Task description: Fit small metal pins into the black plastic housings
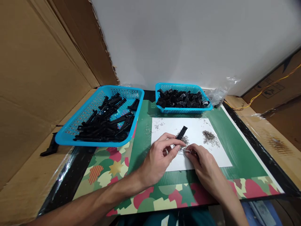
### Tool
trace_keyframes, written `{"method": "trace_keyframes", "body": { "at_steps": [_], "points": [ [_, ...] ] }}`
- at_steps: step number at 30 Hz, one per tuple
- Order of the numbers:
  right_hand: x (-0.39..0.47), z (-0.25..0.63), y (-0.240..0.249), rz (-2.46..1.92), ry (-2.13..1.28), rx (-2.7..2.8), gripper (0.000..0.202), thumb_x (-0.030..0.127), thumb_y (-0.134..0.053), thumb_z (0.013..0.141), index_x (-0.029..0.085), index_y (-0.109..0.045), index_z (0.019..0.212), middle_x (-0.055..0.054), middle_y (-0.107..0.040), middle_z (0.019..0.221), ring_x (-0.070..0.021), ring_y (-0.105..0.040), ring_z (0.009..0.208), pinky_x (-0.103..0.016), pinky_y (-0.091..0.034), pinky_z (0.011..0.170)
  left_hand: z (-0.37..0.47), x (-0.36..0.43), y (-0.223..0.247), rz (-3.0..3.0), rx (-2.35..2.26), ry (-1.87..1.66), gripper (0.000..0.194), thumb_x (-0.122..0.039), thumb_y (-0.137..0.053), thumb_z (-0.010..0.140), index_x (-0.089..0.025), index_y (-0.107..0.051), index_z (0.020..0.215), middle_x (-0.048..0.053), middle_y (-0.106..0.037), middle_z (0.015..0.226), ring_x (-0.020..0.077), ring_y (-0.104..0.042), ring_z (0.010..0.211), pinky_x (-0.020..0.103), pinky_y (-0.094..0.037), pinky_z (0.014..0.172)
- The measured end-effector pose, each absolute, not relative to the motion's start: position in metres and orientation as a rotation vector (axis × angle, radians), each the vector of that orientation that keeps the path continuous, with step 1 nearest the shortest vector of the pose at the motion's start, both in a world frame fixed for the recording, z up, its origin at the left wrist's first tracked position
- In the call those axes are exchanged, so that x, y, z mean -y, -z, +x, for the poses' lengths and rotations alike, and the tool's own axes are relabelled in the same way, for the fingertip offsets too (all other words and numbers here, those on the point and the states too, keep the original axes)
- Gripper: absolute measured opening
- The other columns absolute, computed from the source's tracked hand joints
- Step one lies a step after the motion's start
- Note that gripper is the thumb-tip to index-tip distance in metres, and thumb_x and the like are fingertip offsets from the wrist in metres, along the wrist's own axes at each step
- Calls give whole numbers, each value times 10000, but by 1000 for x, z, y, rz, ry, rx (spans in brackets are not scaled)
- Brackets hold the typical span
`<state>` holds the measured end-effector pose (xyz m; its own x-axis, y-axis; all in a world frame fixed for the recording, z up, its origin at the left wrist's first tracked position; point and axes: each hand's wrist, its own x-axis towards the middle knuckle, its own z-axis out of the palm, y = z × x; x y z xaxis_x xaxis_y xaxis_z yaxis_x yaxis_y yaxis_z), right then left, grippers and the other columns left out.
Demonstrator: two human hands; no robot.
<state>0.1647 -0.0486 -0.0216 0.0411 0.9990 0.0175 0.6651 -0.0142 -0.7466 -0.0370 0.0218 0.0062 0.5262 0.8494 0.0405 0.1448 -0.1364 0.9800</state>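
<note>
We see cardboard walls closing the bench [235,131] on the left and right, two blue baskets [70,131] at the back, and open green mat either side of the white sheet [211,158]. Our left hand [162,157] pinches a small black clip [182,133] above a pile of tiny metal springs [184,140]. Our right hand [202,160], fingers closed, holds one thin spring just beside it.

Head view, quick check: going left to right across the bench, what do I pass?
Loose black part on the cardboard → large blue basket of long black pieces → left hand → right hand → pile of small metal springs → yellow cable.
</note>
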Motion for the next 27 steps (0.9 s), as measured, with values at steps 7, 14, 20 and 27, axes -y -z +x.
{"method": "trace_keyframes", "body": {
  "at_steps": [7,14,20,27],
  "points": [
    [60,160,6,-1515,-1092,1349,271,472,-521,1097,235,-599,991,-13,-595,890,-182,-521,780,-257,-436,663,-38,-21,-6,1643,-866,-737,232,-391,-661,1026,-227,-810,1094,48,-629,1139,99,-547,718,238,-454,640],
    [63,149,3,-1260,-1204,1057,240,441,-672,1032,230,-633,923,8,-552,880,-150,-496,805,-215,-443,706,-37,-17,-7,1646,-769,-704,146,-321,-780,945,-222,-800,1051,25,-626,1121,87,-553,707,236,-456,659],
    [62,144,7,-1235,-1177,1035,223,423,-690,1018,227,-655,917,3,-573,860,-152,-510,791,-221,-446,694,-36,-17,-7,1698,-797,-742,120,-310,-737,984,-210,-802,974,30,-644,1082,102,-557,723,249,-450,681],
    [67,148,6,-1444,-976,1157,245,453,-691,1003,219,-735,948,-44,-704,889,-191,-612,775,-269,-478,646,-36,-18,-8,1720,-813,-729,154,-344,-709,1008,-219,-799,1001,35,-659,1086,129,-588,786,255,-462,700]
  ]
}}
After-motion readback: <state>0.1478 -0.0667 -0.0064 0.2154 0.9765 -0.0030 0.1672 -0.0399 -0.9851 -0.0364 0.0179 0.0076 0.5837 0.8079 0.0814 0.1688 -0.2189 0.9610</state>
